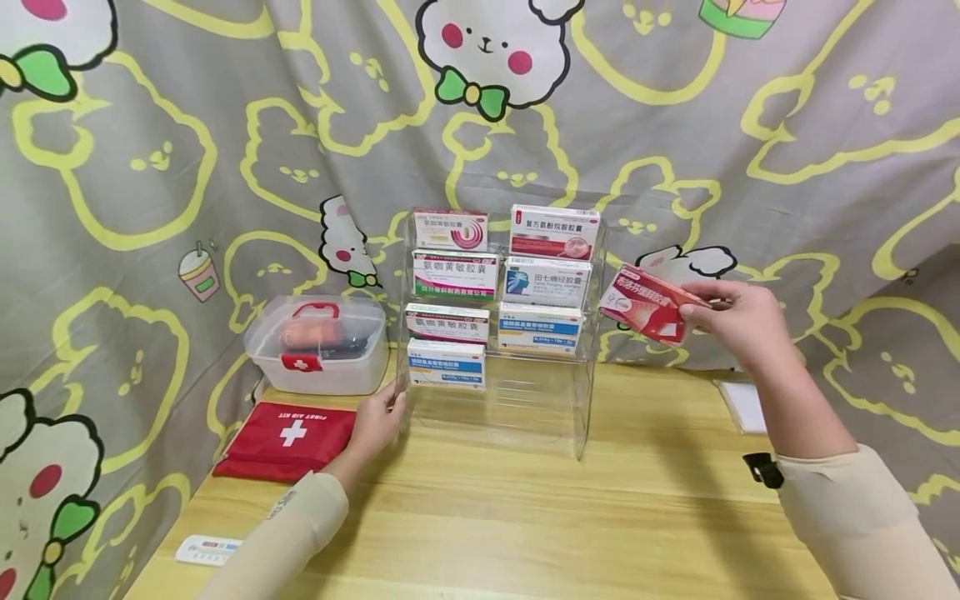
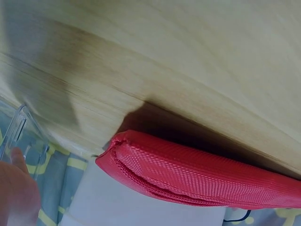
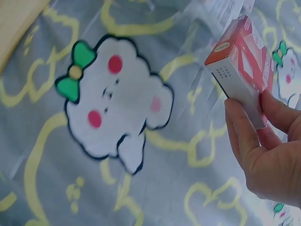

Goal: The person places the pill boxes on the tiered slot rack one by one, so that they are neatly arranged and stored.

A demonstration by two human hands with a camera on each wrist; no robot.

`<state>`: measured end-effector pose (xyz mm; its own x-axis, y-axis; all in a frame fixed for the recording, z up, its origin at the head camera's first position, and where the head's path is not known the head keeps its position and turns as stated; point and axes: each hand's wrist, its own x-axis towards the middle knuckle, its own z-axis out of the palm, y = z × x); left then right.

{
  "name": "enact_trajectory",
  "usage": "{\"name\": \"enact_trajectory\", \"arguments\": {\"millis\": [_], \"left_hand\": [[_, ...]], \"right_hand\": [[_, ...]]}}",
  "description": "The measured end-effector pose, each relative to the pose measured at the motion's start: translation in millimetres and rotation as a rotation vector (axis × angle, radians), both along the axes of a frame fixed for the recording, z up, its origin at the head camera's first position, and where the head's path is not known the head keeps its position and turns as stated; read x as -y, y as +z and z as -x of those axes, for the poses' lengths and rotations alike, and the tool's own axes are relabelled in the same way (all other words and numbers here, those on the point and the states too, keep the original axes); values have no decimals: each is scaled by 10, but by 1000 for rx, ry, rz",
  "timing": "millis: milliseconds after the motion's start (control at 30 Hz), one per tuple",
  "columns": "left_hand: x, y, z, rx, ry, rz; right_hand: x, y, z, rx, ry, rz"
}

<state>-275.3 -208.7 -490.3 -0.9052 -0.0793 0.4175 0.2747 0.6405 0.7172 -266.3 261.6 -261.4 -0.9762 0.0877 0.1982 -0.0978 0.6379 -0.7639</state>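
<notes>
A clear acrylic tiered rack (image 1: 577, 417) stands at the back of the wooden table and holds several medicine boxes (image 1: 454, 275) in two columns. My right hand (image 1: 731, 317) pinches a red and white medicine box (image 1: 645, 304) in the air, just right of the rack's upper tiers. In the right wrist view that red box (image 3: 244, 66) sits between thumb and fingers (image 3: 242, 132). My left hand (image 1: 378, 421) rests against the rack's lower left side wall (image 2: 14, 129), fingers touching the acrylic.
A clear first-aid bin (image 1: 318, 342) with a red handle stands left of the rack. A red first-aid pouch (image 1: 288, 437) lies in front of it, also large in the left wrist view (image 2: 188, 174). A white test cassette (image 1: 208, 550) lies front left, a white pad (image 1: 742, 404) at right. A cartoon-print cloth (image 1: 150, 167) hangs behind.
</notes>
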Motion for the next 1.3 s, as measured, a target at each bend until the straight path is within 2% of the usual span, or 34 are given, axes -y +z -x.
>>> {"name": "enact_trajectory", "arguments": {"millis": [233,533,767,967,1067,1300], "left_hand": [[-10,-11,-1,22,18,-1],[-22,2,-10,28,15,2],[-12,5,-2,-27,-2,-3],[-14,8,-5,-15,-9,-6],[-16,11,-5,-17,-10,-5],[-20,-6,4,-34,-4,-1]], "right_hand": [[371,-40,-2,6,103,-48],[752,-215,105,17,198,-15],[960,-370,162,39,236,-46],[1048,-535,201,42,260,-64],[1109,-620,204,27,258,-97],[1246,-772,192,-84,262,-201]]}}
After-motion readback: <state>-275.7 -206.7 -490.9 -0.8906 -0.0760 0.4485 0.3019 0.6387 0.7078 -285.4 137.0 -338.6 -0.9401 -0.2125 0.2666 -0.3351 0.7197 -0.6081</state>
